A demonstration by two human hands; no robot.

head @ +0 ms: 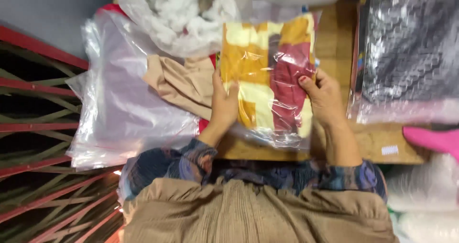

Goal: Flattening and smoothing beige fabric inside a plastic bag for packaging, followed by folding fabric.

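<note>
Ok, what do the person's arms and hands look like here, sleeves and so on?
Both hands are bare, no gloves. The left hand and right hand come out of pushed-up sleeves patterned in dark blue, purple and orange. Red nail polish shows on the right hand.
</note>
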